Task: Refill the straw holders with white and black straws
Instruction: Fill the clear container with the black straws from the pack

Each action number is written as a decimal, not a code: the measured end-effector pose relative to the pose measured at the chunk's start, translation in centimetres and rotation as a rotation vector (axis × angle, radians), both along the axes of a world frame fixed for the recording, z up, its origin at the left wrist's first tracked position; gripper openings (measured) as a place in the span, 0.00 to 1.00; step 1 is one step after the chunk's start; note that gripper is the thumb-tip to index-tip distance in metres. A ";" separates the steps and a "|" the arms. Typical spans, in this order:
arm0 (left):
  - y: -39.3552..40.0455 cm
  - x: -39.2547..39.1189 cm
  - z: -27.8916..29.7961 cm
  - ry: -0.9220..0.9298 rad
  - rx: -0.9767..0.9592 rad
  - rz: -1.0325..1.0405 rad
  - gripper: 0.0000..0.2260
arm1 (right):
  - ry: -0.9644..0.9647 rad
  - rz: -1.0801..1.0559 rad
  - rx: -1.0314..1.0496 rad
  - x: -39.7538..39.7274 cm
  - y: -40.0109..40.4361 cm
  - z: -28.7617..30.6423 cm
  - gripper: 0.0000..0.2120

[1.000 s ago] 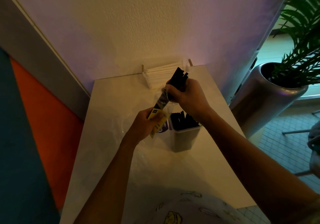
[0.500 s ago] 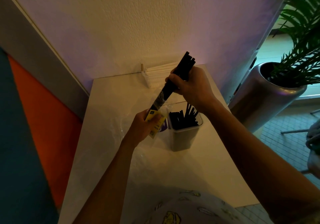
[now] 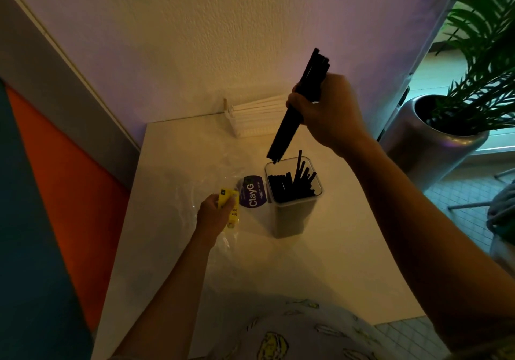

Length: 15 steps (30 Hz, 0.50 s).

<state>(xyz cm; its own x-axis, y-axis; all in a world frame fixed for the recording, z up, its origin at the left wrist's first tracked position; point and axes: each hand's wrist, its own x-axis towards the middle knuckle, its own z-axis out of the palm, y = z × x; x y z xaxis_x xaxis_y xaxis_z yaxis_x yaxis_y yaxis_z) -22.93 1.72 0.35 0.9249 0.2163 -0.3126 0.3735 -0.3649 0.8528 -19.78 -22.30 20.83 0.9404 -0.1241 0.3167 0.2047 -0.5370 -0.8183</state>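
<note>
Head view shows the right hand (image 3: 326, 111) raised over the far middle of the bench (image 3: 320, 270), its grip closed round a bundle of black straws (image 3: 299, 105). This bundle is tilted, its top end leaning to the far right above the knuckles and its bottom end pointing down to the near left. That bottom end hangs just above the far left corner of a clear square holder (image 3: 292, 200); whether it touches the rim cannot be told. The holder stands upright on the bench and already has black straws (image 3: 292, 186) standing in it, some leaning and poking above the rim.

To the left of the holder, the left hand (image 3: 214, 214) is low over the bench, its grip pinching a yellow label (image 3: 231, 206) on a clear plastic bag (image 3: 195, 189). The bag lies crumpled and flat on the bench around that hand. A purple sticker (image 3: 252, 195) with white lettering sits between the left hand and the holder, just beside the holder's left wall.

At the far edge of the bench, against the wall, a stack of white straws (image 3: 259, 114) lies in a rack (image 3: 227, 108), partly hidden behind the right hand. Well off to the right, on the floor, stands a silver pot (image 3: 434, 142) with a green plant (image 3: 479, 61).
</note>
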 end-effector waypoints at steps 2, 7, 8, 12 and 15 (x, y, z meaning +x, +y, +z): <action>0.1 0.1 -0.7 0.048 0.017 0.017 0.15 | 0.040 -0.010 -0.055 -0.2 -0.1 -0.5 0.10; 0.4 0.2 -1.8 0.128 0.089 0.028 0.21 | 0.094 -0.029 -0.189 -0.6 -0.1 -2.1 0.11; 0.4 0.1 -1.9 0.147 0.103 0.026 0.22 | 0.099 -0.038 -0.196 -0.7 -0.1 -2.4 0.10; 0.1 0.0 -2.2 0.206 0.115 -0.008 0.23 | 0.111 -0.043 -0.205 -1.0 -0.3 -3.6 0.12; 0.1 0.0 -2.4 0.208 0.119 -0.020 0.24 | 0.147 -0.024 -0.191 -1.3 -0.3 -4.6 0.12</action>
<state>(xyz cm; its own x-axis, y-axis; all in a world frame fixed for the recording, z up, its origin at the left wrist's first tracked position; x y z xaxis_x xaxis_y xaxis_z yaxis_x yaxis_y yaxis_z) -22.96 1.78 -2.08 0.8475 0.2458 -0.4705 0.5289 -0.4672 0.7085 -21.10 -22.62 16.26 0.9755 -0.0983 0.1966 0.0760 -0.6886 -0.7211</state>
